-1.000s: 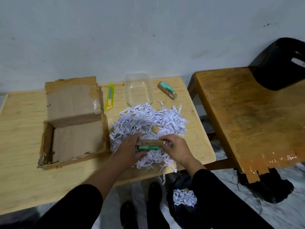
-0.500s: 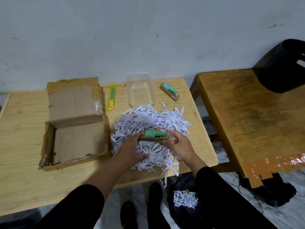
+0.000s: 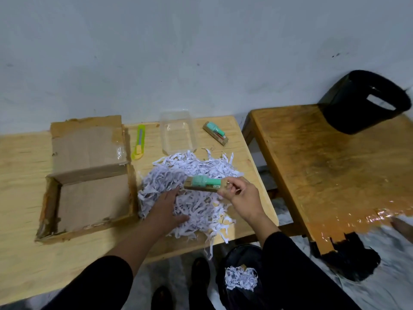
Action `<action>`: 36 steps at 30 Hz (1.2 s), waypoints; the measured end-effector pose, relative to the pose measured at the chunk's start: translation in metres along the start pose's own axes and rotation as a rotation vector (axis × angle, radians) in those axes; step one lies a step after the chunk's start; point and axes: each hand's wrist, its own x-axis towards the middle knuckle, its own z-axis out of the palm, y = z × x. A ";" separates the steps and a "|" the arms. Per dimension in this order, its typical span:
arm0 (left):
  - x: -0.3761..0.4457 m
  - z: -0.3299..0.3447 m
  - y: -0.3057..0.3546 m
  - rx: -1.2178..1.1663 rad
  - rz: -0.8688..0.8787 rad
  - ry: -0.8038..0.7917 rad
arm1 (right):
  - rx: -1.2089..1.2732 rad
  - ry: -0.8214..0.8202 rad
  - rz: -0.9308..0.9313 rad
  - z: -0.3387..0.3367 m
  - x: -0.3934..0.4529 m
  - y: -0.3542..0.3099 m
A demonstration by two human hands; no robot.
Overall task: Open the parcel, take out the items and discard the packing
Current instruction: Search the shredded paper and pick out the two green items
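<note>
Parcel box (image 3: 89, 186) of brown cardboard lies open at the left of the frame on the pale wooden worktop (image 3: 22, 175), its flap folded back toward the wall and its inside showing bare card. Just right of it, touching its side wall, a heap of white shredded paper (image 3: 192, 175) spreads across the middle of the worktop, with a few strips hanging over the near edge. The left hand (image 3: 166, 209) lies flat, palm down, on the left part of the heap, its fingers released and spread, gripping nothing. The right hand (image 3: 242, 198) is raised just above the heap, and its fingers pinch the right end of a small carded item (image 3: 204, 183): a mint-green piece on a brown card backing, held roughly level and clear of the paper. A second item of the same kind (image 3: 216, 133) lies on the worktop at the upper right, beside a clear plastic tray (image 3: 177, 130) whose near end touches the heap. Left of the tray, between it and the box flap, lies a yellow-green utility knife (image 3: 139, 142). At the bottom of the frame, below the worktop edge, a black bin bag (image 3: 243, 260) holds a small clump of shredded paper. A darker wooden table (image 3: 335, 175) stands at the right with a black bucket (image 3: 362, 101) on its far corner.
</note>
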 end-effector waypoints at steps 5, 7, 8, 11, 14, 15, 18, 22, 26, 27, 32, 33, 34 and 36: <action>0.000 0.000 -0.001 0.018 -0.016 -0.021 | 0.130 0.174 0.002 -0.019 0.008 -0.009; 0.001 0.001 -0.001 0.017 -0.004 -0.026 | 0.182 0.230 0.035 -0.025 0.018 -0.010; 0.001 0.001 -0.001 0.019 -0.002 -0.024 | 0.206 0.254 0.047 -0.028 0.024 -0.011; 0.003 0.003 -0.002 0.019 -0.007 0.006 | 0.271 0.309 0.077 -0.033 0.046 -0.009; 0.002 0.007 -0.005 0.021 0.000 0.056 | 0.313 0.322 0.105 -0.033 0.071 -0.004; 0.003 0.008 -0.006 0.024 -0.004 0.068 | 0.312 0.317 0.121 -0.033 0.081 -0.001; 0.003 0.009 -0.010 0.004 -0.023 0.055 | 0.296 0.315 0.173 -0.031 0.105 0.004; 0.004 0.008 -0.010 -0.011 -0.013 0.075 | 0.283 0.293 0.209 -0.023 0.135 0.013; 0.005 0.008 -0.008 -0.025 -0.015 0.077 | 0.237 0.308 0.257 -0.011 0.152 0.017; 0.004 0.009 -0.008 -0.021 -0.024 0.076 | 0.216 0.312 0.258 -0.007 0.156 0.018; 0.003 0.013 -0.007 -0.024 -0.072 0.063 | 0.014 0.303 0.193 0.004 0.169 0.021; 0.003 0.013 -0.008 -0.025 -0.077 0.063 | -0.017 0.303 0.192 0.003 0.169 0.020; 0.003 0.013 -0.007 -0.026 -0.081 0.066 | -0.040 0.298 0.203 0.003 0.170 0.020; 0.004 0.012 -0.008 -0.029 -0.090 0.072 | -0.054 0.273 0.228 0.000 0.168 0.022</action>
